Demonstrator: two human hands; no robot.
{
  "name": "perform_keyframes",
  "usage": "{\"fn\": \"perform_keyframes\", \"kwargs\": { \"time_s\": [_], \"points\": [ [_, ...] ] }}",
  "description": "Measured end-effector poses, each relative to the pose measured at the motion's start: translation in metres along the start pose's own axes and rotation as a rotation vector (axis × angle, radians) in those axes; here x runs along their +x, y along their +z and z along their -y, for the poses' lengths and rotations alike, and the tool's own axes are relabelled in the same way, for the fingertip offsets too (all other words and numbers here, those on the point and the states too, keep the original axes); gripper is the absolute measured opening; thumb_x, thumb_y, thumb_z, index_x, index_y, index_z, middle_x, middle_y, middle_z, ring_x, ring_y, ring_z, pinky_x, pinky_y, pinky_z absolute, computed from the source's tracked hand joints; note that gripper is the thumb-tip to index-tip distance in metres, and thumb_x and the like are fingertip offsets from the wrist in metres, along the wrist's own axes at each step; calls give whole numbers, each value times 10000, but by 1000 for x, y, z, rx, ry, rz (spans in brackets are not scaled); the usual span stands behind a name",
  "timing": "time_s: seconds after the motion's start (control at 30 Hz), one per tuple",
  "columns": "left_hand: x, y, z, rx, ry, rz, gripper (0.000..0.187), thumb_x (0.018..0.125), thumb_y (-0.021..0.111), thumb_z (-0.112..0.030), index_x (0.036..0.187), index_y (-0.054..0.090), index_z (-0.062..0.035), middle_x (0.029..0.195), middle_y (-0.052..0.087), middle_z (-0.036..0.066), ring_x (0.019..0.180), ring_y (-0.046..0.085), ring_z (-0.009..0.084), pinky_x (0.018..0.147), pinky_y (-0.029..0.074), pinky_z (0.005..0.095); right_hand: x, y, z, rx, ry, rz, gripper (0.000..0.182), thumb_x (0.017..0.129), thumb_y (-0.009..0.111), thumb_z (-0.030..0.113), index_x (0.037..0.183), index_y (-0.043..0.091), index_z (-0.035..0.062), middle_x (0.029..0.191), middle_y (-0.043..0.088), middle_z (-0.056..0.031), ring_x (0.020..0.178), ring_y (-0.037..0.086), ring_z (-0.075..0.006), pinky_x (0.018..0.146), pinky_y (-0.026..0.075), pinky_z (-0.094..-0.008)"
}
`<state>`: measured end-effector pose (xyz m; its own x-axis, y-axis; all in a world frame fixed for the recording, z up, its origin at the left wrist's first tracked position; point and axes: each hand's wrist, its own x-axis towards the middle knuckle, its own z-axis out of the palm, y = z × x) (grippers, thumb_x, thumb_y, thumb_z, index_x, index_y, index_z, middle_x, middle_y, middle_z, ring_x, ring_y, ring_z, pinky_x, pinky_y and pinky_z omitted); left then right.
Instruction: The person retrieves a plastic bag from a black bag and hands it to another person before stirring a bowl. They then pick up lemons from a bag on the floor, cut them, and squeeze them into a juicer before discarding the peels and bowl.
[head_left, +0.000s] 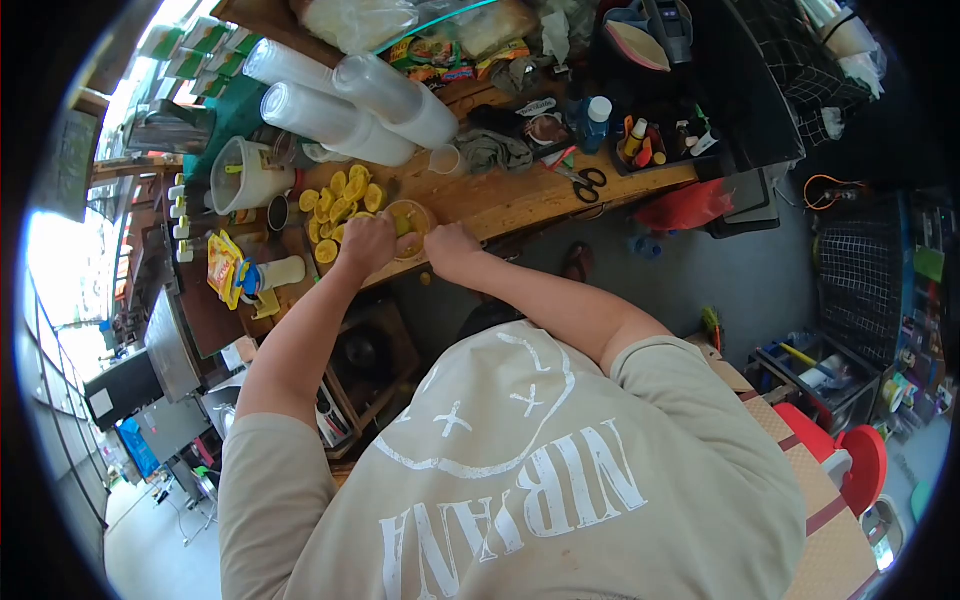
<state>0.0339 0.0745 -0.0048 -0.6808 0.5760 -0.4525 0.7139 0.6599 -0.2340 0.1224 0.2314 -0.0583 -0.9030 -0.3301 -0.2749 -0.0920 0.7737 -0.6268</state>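
Note:
A round, shallow amber-coloured container [412, 207] sits at the front edge of the wooden counter, with something yellow-green inside that I cannot make out clearly. My left hand [368, 243] is closed at its left side; what the fingers grip is hidden under the knuckles. On the opposite side, my right hand [452, 249] forms a fist against the container's rim. Left of the container lies a heap of squeezed yellow citrus halves [341, 204]. One more citrus half [326, 251] rests close to my left wrist.
Stacks of clear plastic cups [335, 120] lie behind the citrus heap. A white tub [240, 175], a dark cup [279, 213] and a yellow packet [228, 268] stand to the left. Rightward are a grey cloth [497, 151], black-handled scissors [588, 184] and a blue bottle [594, 125].

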Motion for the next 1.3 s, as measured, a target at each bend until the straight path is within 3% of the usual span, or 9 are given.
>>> {"fn": "perform_keyframes", "kwargs": {
  "time_s": [0.2,0.4,0.6,0.73,0.8,0.9,1.0,1.07,1.3],
  "points": [
    [-2,5,-16,-150,-200,-48,661,982,461,-585,801,723,-5,743,708,189,752,706,364,678,537,473,1,1,0,-2,-15,-30,173,841,619,97,915,756,22,926,739,-180,929,717,-355,910,526,-475],
    [4,1,-39,-244,-477,5,626,1029,389,-495,839,761,-30,816,728,190,809,715,364,722,539,466,2,1,0,-8,-4,-10,159,823,643,103,908,754,28,921,737,-189,930,718,-356,929,522,-477],
    [14,7,-38,-361,-721,-14,695,992,391,-605,928,759,-18,867,743,180,850,724,365,753,549,466,-1,3,1,16,1,-40,160,815,663,115,916,751,27,920,738,-186,930,719,-356,923,525,-477],
    [-1,-26,-32,-255,-644,79,741,950,425,-679,954,748,-12,927,743,196,850,730,356,757,550,467,1,6,0,14,16,-57,155,820,669,123,913,749,28,924,736,-182,938,715,-357,921,522,-481],
    [-7,-31,-22,-93,-334,57,739,936,450,-695,917,747,-18,904,740,199,821,732,342,738,551,457,1,7,0,26,21,-72,153,821,671,125,909,748,26,927,735,-182,942,713,-358,919,521,-482],
    [-5,-10,-8,-66,-63,-15,721,934,479,-679,836,716,-5,801,720,222,783,720,366,714,546,471,0,3,0,26,13,-7,152,835,657,128,903,745,23,931,733,-184,949,710,-357,916,516,-485],
    [7,-10,-10,-81,-17,63,677,953,492,-626,816,722,-4,779,716,215,767,716,365,692,545,465,1,3,1,20,7,-16,157,849,639,129,901,747,28,928,734,-184,950,711,-354,913,513,-485],
    [6,-6,-16,-124,-100,30,663,968,481,-599,808,724,-4,775,716,211,769,714,370,696,544,468,0,1,2,-92,-17,17,191,903,598,144,972,757,64,976,755,-142,947,733,-302,897,533,-443],
    [13,10,-36,-245,-467,-52,651,1013,405,-540,845,755,-17,850,732,194,829,713,381,736,545,486,-1,2,3,-107,-26,29,165,885,628,154,937,766,80,940,759,-128,933,737,-291,869,536,-430]
  ]
}}
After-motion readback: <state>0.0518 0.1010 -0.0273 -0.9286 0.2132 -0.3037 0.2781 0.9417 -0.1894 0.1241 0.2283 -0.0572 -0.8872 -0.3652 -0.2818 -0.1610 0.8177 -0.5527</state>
